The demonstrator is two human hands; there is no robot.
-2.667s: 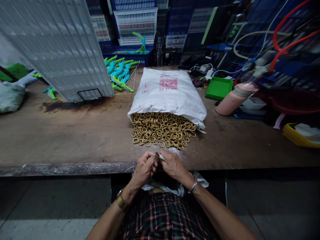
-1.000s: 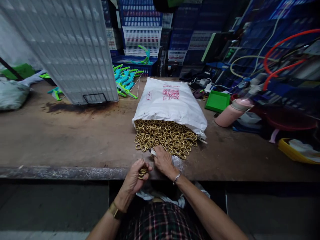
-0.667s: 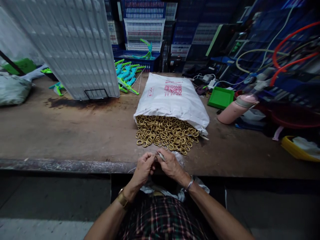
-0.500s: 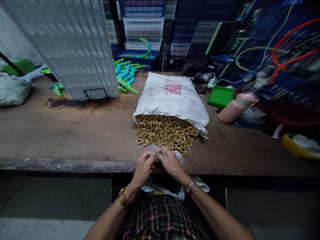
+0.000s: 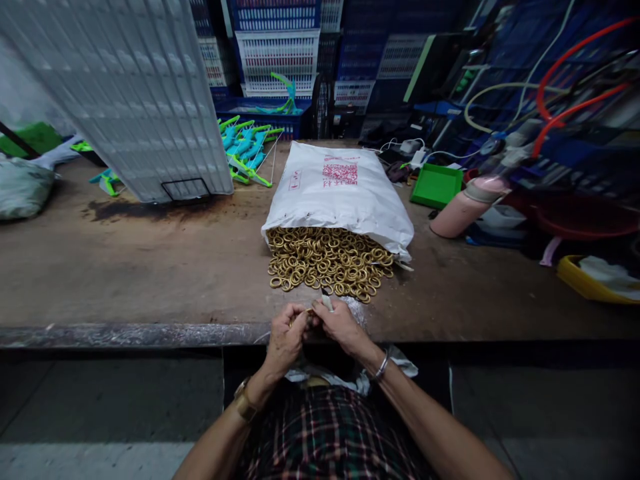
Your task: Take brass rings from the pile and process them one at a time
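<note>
A long wooden surface [image 5: 125, 280] runs across the view, its front edge scuffed and pale-flecked, with stacked slatted crates [image 5: 277, 57] in blue and white behind it. On the left of the surface a tall, ribbed, translucent plastic panel [image 5: 130, 100] stands tilted, a dark stain spread around its foot. Near the middle lies a plump white woven sack [image 5: 345, 193] printed in red with a QR code, its open mouth facing the person. Between the panel and the sack is a cluster of turquoise-and-lime plastic bows [image 5: 247, 147] with pale strings. Over on the right are a dark red basin [image 5: 585, 217], a shallow yellow tray [image 5: 583, 283] with something white in it, a leaning pink bottle [image 5: 463, 210] and, just beside that, a rectangular green tray [image 5: 437, 185]. A heap of brass-coloured rings [image 5: 325, 263] spills from the sack's mouth onto the surface. The person's hands are close together at the front edge, just on the near side of the heap. The left hand [image 5: 286, 339] is curled, thumb and fingertips pinched on a ring; whether more lie in its palm cannot be told. The right hand [image 5: 344, 327] is closed around a small pale-handled tool [image 5: 327, 301], its dark tip pointing up and away, while its fingertips meet those of the left. A gold-toned wristwatch [image 5: 244, 404] circles the left wrist, a silver bangle [image 5: 383, 365] the right. Smallest is the pinched brass-coloured ring [image 5: 309, 311], partly hidden by fingers.
</note>
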